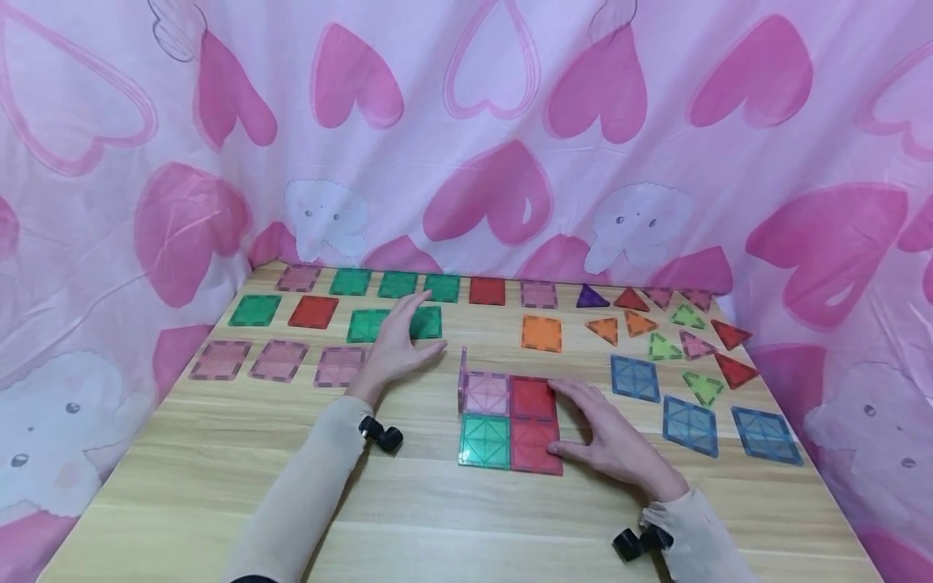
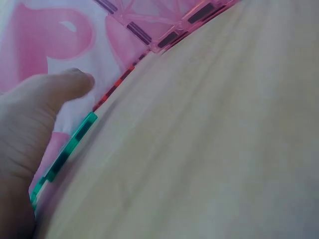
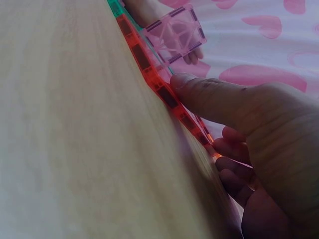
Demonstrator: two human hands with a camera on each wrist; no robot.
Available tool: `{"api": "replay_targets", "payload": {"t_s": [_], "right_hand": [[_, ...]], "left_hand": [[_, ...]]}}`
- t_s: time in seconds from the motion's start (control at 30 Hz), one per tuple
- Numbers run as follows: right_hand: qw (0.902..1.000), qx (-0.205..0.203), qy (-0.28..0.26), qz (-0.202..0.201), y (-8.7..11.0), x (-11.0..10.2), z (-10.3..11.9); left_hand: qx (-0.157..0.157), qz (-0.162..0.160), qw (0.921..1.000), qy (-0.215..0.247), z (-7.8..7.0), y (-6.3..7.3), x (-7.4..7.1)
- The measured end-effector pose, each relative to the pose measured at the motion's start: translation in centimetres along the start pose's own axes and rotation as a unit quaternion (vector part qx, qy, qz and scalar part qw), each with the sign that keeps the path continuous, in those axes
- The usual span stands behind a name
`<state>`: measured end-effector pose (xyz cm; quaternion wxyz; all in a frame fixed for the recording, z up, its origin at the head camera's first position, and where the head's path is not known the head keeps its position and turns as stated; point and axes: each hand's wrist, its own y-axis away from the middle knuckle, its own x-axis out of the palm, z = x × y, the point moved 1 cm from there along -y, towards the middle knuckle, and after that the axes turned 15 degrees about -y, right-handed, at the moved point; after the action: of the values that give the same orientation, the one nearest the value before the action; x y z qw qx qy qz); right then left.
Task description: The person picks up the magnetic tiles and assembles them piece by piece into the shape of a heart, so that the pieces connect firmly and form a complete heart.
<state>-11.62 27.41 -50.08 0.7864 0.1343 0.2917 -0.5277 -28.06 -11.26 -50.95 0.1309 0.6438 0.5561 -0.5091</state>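
Red tile (image 1: 535, 444) against green tile (image 1: 484, 442)

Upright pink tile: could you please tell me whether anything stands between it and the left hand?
Nothing visible does: in the head view, only bare table shows between the left hand and the upright pink tile.

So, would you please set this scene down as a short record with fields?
Surface: wood-grain tabletop
Flat tiles, two by two: pink square back left, red square back right, green square front left, second red square front right
Upright: standing pink square at the pink one's left edge
Left hand: overlaps loose green squares in the head view; contact unclear
Right hand: thumb touching the front red square's right edge
Elsewhere: three blue squares and assorted triangles to the right
Backdrop: pink curtain with hearts
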Motion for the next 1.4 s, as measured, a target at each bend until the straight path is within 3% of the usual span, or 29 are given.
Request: {"api": "replay_targets", "payload": {"t_s": [0.13,0.37,0.63,0.8,0.97,1.1,1.2,1.3,1.4], "right_hand": [[1.0000,0.004,-0.004,0.001,0.0,0.1,0.0],[1.0000,0.003,-0.002,0.000,0.0,0.0,0.0],[1.0000,-0.005,-0.001,0.001,0.0,-0.1,0.2],[1.0000,-0.001,-0.008,0.003,0.1,-0.2,0.3],[1.0000,0.004,-0.008,0.003,0.1,-0.2,0.3],[1.0000,0.004,-0.006,0.002,0.2,-0.2,0.2],[1.0000,0.002,-0.008,0.002,0.2,-0.2,0.3],[1.0000,0.003,-0.009,0.001,0.2,-0.2,0.2],[0.9999,0.011,-0.006,0.002,0.0,-0.2,0.0]], "left_hand": [[-0.007,0.032,0.9982,-0.050,-0.1,-0.6,0.6],[0.019,0.060,0.9890,-0.134,0.1,-1.0,1.1],[0.035,0.060,0.9906,-0.119,-0.3,-1.1,1.1],[0.010,0.043,0.9964,-0.072,-0.6,-1.0,1.0],[-0.024,-0.011,0.9995,0.019,-0.9,-0.7,0.9],[-0.042,-0.062,0.9936,0.084,-1.0,-0.2,0.6],[-0.054,-0.082,0.9880,0.119,-1.1,0.5,0.3],[-0.058,-0.080,0.9804,0.170,-1.3,1.6,0.0],[-0.054,-0.053,0.9724,0.221,-1.6,3.3,-0.5]]}}
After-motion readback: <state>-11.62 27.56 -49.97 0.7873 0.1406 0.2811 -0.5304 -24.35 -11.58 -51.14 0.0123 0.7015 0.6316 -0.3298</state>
